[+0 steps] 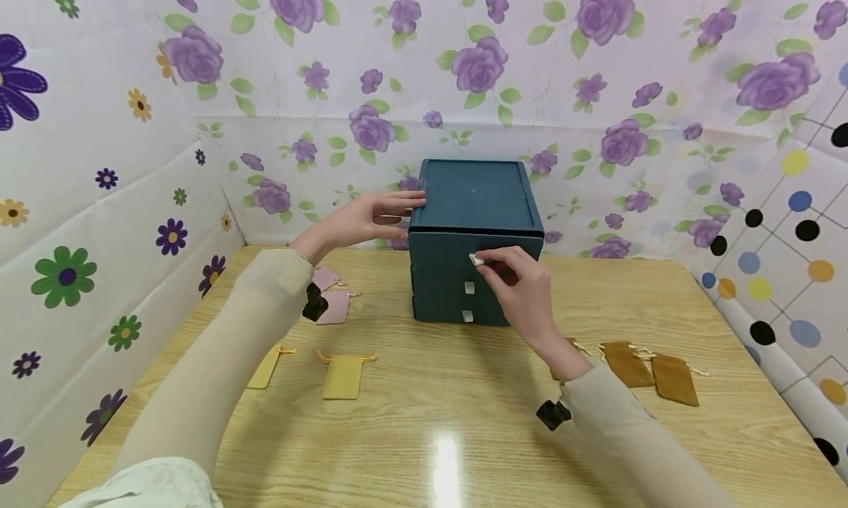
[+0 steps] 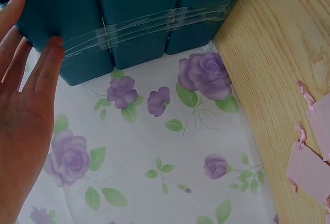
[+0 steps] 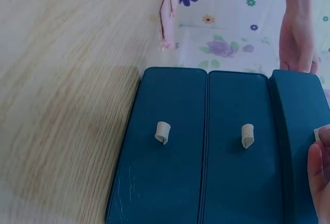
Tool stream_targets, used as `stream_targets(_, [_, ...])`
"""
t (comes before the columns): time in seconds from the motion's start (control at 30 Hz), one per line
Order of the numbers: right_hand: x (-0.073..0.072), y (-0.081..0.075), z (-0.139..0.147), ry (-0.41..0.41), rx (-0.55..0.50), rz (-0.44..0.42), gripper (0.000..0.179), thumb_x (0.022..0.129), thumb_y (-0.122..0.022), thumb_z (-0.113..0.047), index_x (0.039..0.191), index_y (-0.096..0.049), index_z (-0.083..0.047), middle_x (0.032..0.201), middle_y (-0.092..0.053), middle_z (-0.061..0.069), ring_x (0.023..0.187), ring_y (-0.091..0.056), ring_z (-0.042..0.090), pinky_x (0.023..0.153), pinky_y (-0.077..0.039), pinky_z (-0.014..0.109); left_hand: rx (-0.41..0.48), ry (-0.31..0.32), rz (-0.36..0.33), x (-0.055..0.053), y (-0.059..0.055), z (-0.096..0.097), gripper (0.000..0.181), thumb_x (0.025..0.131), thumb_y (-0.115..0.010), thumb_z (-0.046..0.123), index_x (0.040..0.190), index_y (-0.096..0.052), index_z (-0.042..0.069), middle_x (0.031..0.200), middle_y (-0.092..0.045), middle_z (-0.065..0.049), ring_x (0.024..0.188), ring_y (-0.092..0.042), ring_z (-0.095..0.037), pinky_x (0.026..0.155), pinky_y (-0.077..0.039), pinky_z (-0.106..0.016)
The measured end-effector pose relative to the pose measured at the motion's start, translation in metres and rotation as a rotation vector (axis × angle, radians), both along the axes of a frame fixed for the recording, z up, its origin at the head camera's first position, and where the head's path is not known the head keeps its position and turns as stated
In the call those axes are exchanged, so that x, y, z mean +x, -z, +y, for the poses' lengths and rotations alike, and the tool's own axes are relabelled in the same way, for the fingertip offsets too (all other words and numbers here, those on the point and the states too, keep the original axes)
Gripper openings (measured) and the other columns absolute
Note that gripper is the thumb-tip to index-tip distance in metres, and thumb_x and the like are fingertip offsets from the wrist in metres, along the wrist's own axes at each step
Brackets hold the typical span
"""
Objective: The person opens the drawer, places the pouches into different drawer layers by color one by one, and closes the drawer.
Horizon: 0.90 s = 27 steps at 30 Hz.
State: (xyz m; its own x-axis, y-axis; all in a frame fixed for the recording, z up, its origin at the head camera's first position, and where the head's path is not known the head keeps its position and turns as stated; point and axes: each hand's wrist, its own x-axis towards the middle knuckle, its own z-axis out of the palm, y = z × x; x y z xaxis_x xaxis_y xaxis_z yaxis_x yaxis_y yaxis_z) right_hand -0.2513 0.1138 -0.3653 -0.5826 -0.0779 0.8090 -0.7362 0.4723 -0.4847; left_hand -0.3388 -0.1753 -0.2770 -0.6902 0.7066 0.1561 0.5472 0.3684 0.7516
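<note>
A dark teal three-drawer box (image 1: 472, 193) stands at the back of the table. My left hand (image 1: 363, 218) rests its extended fingers against the box's left side; in the left wrist view, fingertips (image 2: 54, 44) lie on the teal wall near a strip of clear tape (image 2: 139, 28). Between thumb and fingers, my right hand (image 1: 526, 291) pinches the white pull tab (image 1: 475, 259) of the top drawer. That top drawer (image 3: 296, 131) juts slightly ahead of the lower two in the right wrist view. White tabs mark the middle drawer (image 3: 247, 135) and bottom drawer (image 3: 163, 131).
Pink drawstring pouches (image 1: 334, 308) lie left of the box, behind my left forearm. Nearer are a yellow pouch (image 1: 342, 377) and another (image 1: 265, 368) partly covered by the sleeve. Brown pouches (image 1: 674, 379) lie at right, one partly behind my right wrist. Flowered cloth (image 1: 371, 129) hangs behind.
</note>
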Motion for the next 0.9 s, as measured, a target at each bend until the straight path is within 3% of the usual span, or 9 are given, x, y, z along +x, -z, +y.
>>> stream_targets(0.27, [0.018, 0.0, 0.003, -0.056, -0.013, -0.044, 0.019, 0.088, -0.074, -0.009, 0.106, -0.077, -0.013, 0.093, -0.071, 0.007, 0.062, -0.062, 0.007, 0.054, -0.051, 0.012, 0.028, 0.021, -0.022, -0.002, 0.001, -0.001, 0.061, 0.094, -0.065, 0.007, 0.151, -0.043, 0.013, 0.164, -0.029, -0.002, 0.147, -0.037, -0.028, 0.121, -0.033, -0.048])
stream_targets(0.9, [0.058, 0.001, 0.004, -0.095, -0.039, -0.071, 0.02, 0.084, -0.076, -0.003, 0.102, -0.078, -0.012, 0.089, -0.071, 0.006, 0.063, -0.06, 0.005, 0.056, -0.05, 0.011, 0.033, 0.027, -0.017, -0.004, 0.004, -0.002, 0.061, 0.094, -0.066, 0.008, 0.151, -0.043, 0.012, 0.164, -0.028, -0.003, 0.148, -0.036, -0.028, 0.121, -0.033, -0.047])
